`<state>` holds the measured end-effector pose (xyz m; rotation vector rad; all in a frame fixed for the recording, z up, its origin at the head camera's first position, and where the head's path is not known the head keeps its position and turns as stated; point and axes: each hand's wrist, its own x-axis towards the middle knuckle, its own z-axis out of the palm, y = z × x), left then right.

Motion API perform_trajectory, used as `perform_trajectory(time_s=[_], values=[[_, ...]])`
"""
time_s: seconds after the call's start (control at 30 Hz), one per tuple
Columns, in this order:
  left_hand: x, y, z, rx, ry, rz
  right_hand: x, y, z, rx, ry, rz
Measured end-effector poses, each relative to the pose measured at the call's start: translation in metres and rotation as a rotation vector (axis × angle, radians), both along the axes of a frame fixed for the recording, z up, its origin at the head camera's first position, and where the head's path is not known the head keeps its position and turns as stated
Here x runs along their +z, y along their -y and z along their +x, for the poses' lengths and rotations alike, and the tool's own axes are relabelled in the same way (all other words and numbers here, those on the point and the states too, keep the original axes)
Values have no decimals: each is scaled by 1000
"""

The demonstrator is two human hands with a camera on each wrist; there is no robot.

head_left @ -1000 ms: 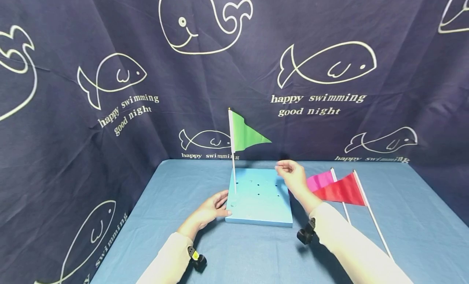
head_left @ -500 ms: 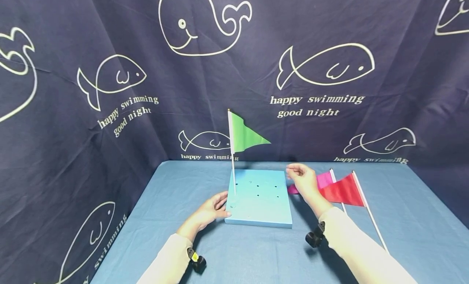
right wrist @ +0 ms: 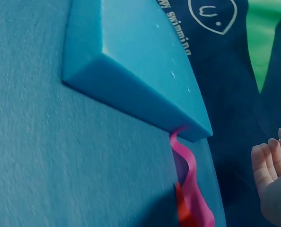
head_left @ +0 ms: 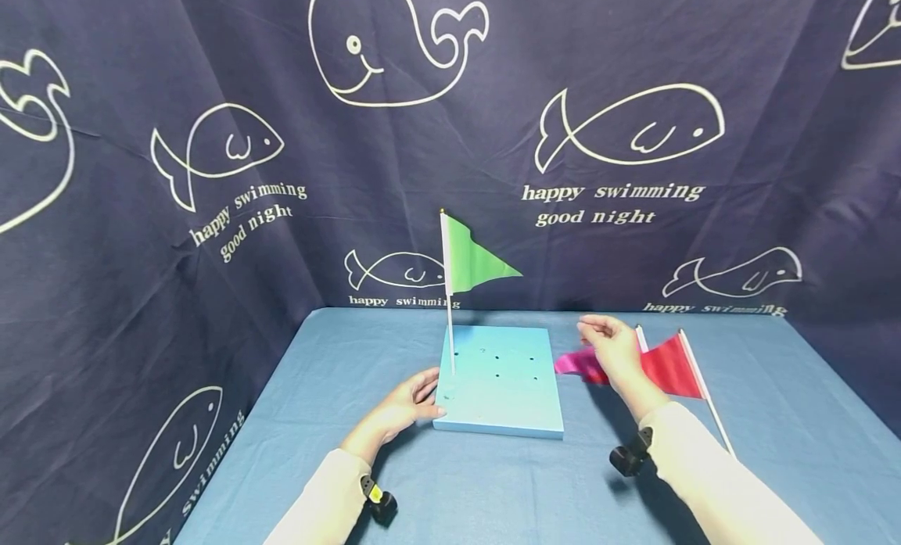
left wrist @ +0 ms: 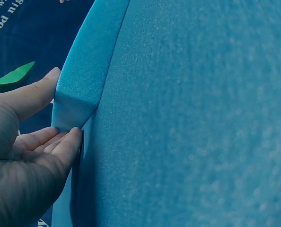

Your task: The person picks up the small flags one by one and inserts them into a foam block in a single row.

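Note:
My left hand (head_left: 407, 404) pinches the left edge of a light-blue foam block (head_left: 493, 408), thumb on top; the left wrist view shows fingertips at the block's corner (left wrist: 74, 111). A green pennant flag (head_left: 472, 257) on a white stick stands upright in the block's left part. My right hand (head_left: 614, 351) is raised right of the block, fingers loosely bent, nothing between them. Below and behind it lie a pink flag (head_left: 576, 363) and a red flag (head_left: 671, 365), partly hidden by the hand and arm. The right wrist view shows the pink flag (right wrist: 190, 170) beside the block.
Several small holes (head_left: 497, 358) dot the block's top. Blue cloth (head_left: 338, 342) covers the table. A dark curtain (head_left: 450, 154) with white fish and whale outlines hangs behind and at the sides.
My right hand has moved right, from above the block's far right corner to over the pink and red flags. The left hand, block and green flag have stayed put.

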<state>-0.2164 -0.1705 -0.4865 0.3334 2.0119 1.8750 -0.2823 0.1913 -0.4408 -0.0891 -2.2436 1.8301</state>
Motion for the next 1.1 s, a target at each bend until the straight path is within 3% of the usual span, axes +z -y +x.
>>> perform_trajectory(time_s=[0.67,1.1], values=[[1,0,0,-4,-5,-16,-6,-52,12,-128,82,159],[-1,0,-1,-8,-1,-8,-14,-88,26,-78,108,91]])
